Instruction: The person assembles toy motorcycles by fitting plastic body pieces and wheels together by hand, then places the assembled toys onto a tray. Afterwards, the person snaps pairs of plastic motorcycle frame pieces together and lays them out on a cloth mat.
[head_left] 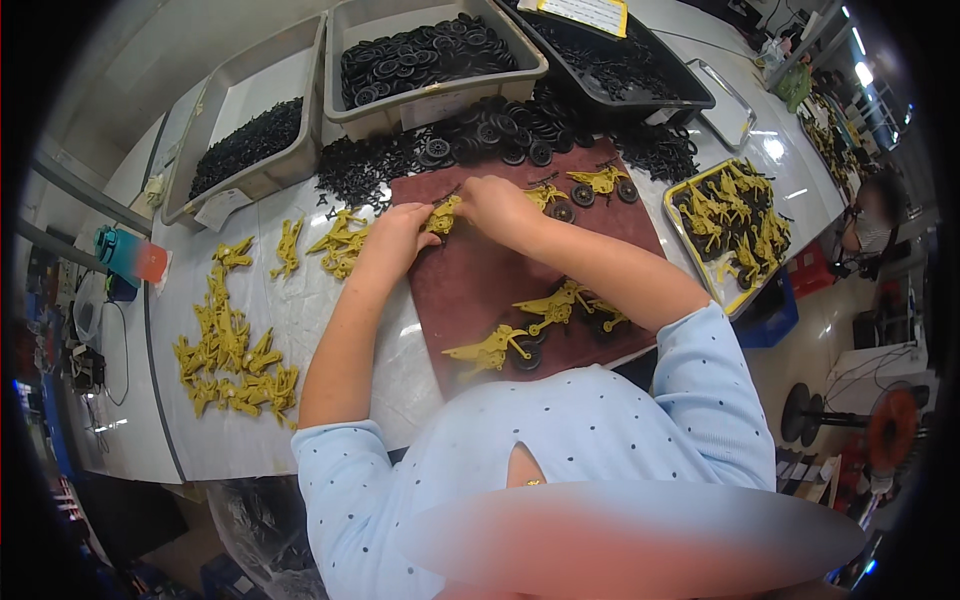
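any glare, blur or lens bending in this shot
Head view, whole: straight edges bow, corners go black; head view, upper right: glare spots on the white tabletop, bright lights; head view, bottom centre: a smooth blur; head view, middle: left hand and right hand fairly clear.

1 teal bottle [122,251] left, 1 orange fan [891,428] right

Bright tabletop [240,465], lamps [863,74] and glare at right, bent edges, black corners, bottom blur

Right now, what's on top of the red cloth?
Yellow frames and black wheels show on the cloth, far side and near. The right forearm and shirt hide parts of it, so what lies there can't be seen.
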